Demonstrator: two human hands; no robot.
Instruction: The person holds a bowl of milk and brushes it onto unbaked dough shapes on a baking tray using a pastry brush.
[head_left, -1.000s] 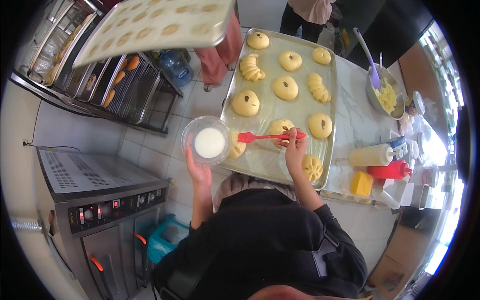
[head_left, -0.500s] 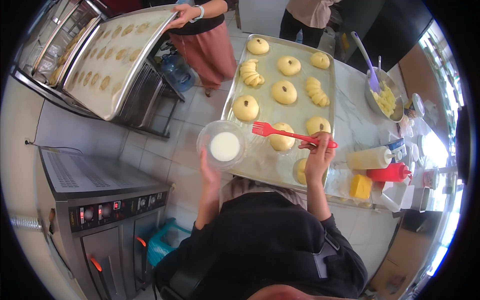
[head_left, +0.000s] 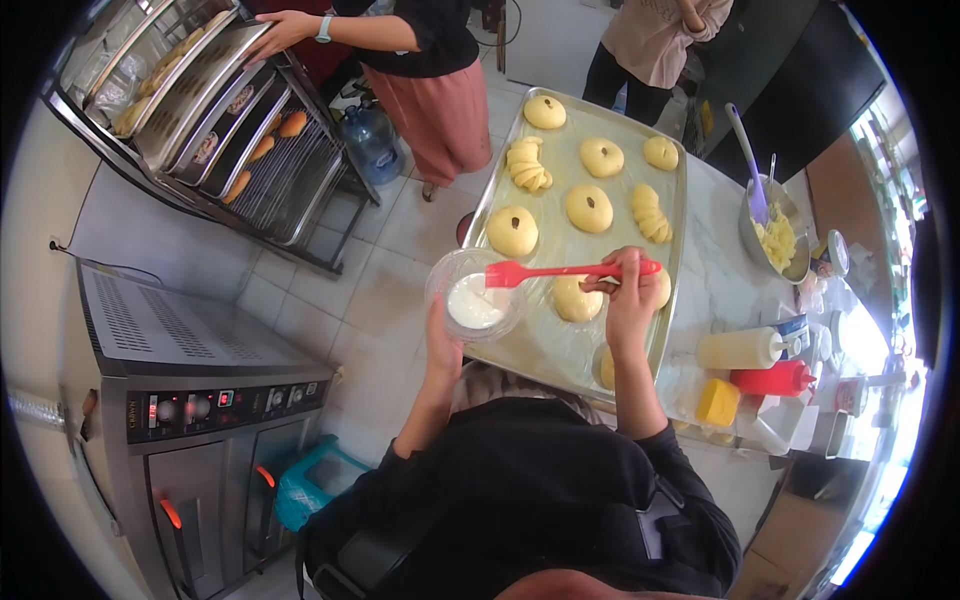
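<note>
My left hand [head_left: 443,335] is closed around the side of a clear plastic bowl [head_left: 513,318] with white liquid [head_left: 472,304] in it. In my right hand [head_left: 628,300] is a red pastry brush [head_left: 565,270], gripped by its handle. The brush head lies over the bowl's right part; whether it touches the liquid I cannot tell. Under my hands a metal baking tray [head_left: 510,349] bears several dough pieces: round buns [head_left: 589,209] with a dark spot on top, and ridged, curved rolls [head_left: 650,213]. My right hand partly covers some buns near the tray's right side.
A steel bowl [head_left: 747,232] with yellow filling and a purple spatula [head_left: 748,165] stands right, near squeeze bottles [head_left: 773,378] and a yellow block [head_left: 717,402]. An oven [head_left: 190,350] is at left. A person [head_left: 400,40] handles a tray at the rack [head_left: 330,215]; another person [head_left: 655,45] stands behind.
The brush head has come down and left over the bowl, while the bowl has shifted right. At the rack, the other person's tray of flat pieces has slid into the rack.
</note>
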